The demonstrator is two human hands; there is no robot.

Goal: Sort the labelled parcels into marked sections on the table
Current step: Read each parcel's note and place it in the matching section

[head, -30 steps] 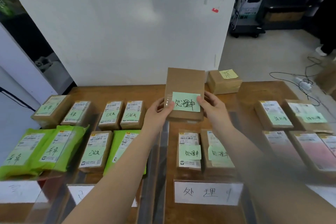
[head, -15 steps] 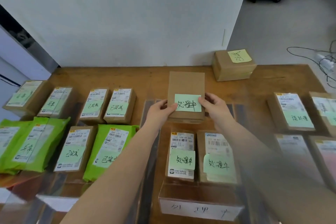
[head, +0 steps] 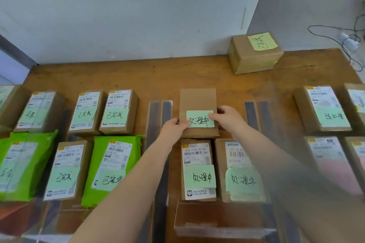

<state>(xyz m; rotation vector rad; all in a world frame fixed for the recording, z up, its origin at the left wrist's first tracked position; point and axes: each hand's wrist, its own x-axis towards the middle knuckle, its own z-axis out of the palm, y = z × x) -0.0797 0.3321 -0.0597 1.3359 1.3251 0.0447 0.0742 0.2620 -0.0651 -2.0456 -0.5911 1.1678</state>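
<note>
Lowered from where it was held up in front of the wall a second ago, the brown parcel [head: 198, 104] with the green note reading 处理中 now sits on or just above the tabletop [head: 158, 74], at the far end of the middle section. The left hand [head: 173, 127] pinches its near left corner and the right hand [head: 227, 117] holds its near right edge, thumbs lying on the green note; both grips are still closed on the parcel, not yet let go.

Just nearer than this parcel lie two boxes with the same green note: one with a white shipping label [head: 198, 169] and one partly hidden by the right forearm [head: 240, 171]. So the held parcel seems to be joining its own kind, and this placement looks nearly finished.

Left of it, past a clear divider [head: 159, 116], are brown boxes and green mailer bags [head: 110, 171] carrying other notes, already laid in rows. To its right, past another divider, more labelled boxes [head: 324, 108] are laid out too.

Beyond it, by the wall, one brown box with a yellow note [head: 254, 53] stands alone outside the rows; by my reckoning that one is left to sort.
</note>
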